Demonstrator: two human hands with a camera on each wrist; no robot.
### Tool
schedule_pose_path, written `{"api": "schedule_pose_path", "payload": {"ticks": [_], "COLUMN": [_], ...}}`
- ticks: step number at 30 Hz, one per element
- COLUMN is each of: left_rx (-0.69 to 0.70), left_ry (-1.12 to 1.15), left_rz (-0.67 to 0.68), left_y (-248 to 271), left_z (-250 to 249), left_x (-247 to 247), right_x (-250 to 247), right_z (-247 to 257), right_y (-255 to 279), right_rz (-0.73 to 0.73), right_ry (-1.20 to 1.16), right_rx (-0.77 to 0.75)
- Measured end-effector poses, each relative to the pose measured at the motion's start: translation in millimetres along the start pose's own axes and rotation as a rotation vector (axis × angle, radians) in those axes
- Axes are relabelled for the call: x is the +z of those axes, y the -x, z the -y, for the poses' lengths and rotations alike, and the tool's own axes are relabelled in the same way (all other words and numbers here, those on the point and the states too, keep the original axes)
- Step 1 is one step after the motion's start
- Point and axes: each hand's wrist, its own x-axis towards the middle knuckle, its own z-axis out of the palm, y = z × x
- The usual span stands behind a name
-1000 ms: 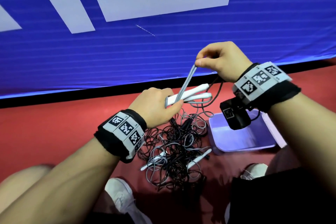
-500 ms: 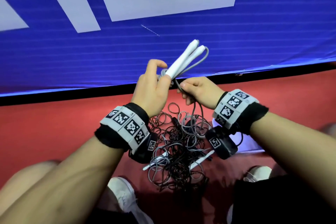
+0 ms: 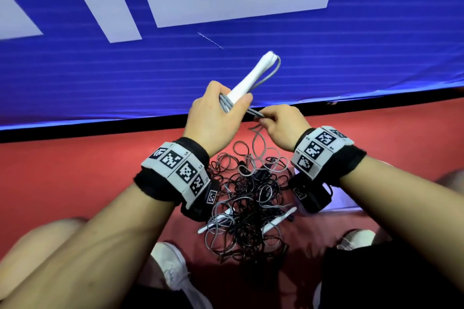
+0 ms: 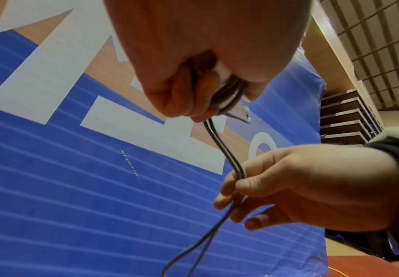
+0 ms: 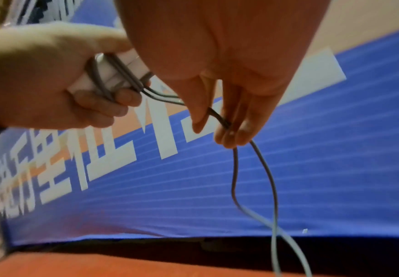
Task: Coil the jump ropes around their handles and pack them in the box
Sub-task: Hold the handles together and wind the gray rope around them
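Left hand (image 3: 213, 113) clamps the two white handles (image 3: 247, 78) together, tips angled up and away, fingers curled round them and over a few turns of grey rope (image 3: 268, 75) at the base. One loop of that rope runs up beside the handles to their tips.

Just right of it, the right hand (image 3: 281, 125) pinches the doubled grey rope between thumb and fingers; the strands run taut and short from the left fist, then hang slack below the right hand towards the floor.

Step in hand: mid-coil on this rope, only a few wraps on. Next move likely needs the right hand to carry the strands round the handles while the left keeps the earlier turns pinned; slack below must feed free of the pile.

Below both hands: a tangle of other ropes (image 3: 248, 211), black and grey, on the red floor (image 3: 75, 170). How many ropes, can't tell.

Box (image 3: 344, 198): only a pale sliver shows behind the right wrist, rest hidden. Wrap count under the left fingers unclear.
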Motion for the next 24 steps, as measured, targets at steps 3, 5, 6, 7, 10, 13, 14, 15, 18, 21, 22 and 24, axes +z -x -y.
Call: {"api": "schedule_pose_path", "payload": {"ticks": [3, 5, 6, 7, 10, 13, 14, 15, 18, 21, 22, 24], "left_rx": [0.011, 0.031, 0.047, 0.059, 0.056, 0.027, 0.033, 0.043, 0.046, 0.006, -0.010, -0.036], "left_ry": [-0.027, -0.053, -0.087, -0.131, -0.238, -0.282, -0.288, -0.288, -0.256, -0.245, -0.256, -0.280], "left_rz": [-0.016, -0.030, -0.038, -0.048, -0.071, -0.044, -0.034, -0.031, -0.042, -0.037, -0.031, -0.025], "left_y": [-5, -7, -8, -8, -9, -12, -12, -13, -15, -18, -19, -21], "left_z": [8, 16, 18, 21, 25, 34, 37, 40, 44, 44, 44, 46], "left_x": [-1, -2, -2, -2, -3, -2, -2, -2, -3, -2, -2, -4], "right_x": [7, 7, 7, 6, 2, -4, -6, -8, -12, -15, -17, -22], "right_z": [5, 12, 15, 18, 25, 32, 34, 35, 40, 39, 37, 31], "right_y": [3, 9, 10, 12, 19, 26, 27, 29, 33, 34, 33, 31], "right_rz": [0.152, 0.167, 0.154, 0.139, 0.108, 0.073, 0.056, 0.047, 0.061, 0.098, 0.124, 0.173], "right_ry": [-0.246, -0.299, -0.293, -0.285, -0.138, -0.002, 0.038, 0.071, 0.099, 0.167, 0.200, 0.236], "right_rx": [-0.029, -0.047, -0.055, -0.070, -0.150, -0.226, -0.247, -0.263, -0.284, -0.287, -0.284, -0.261]}}
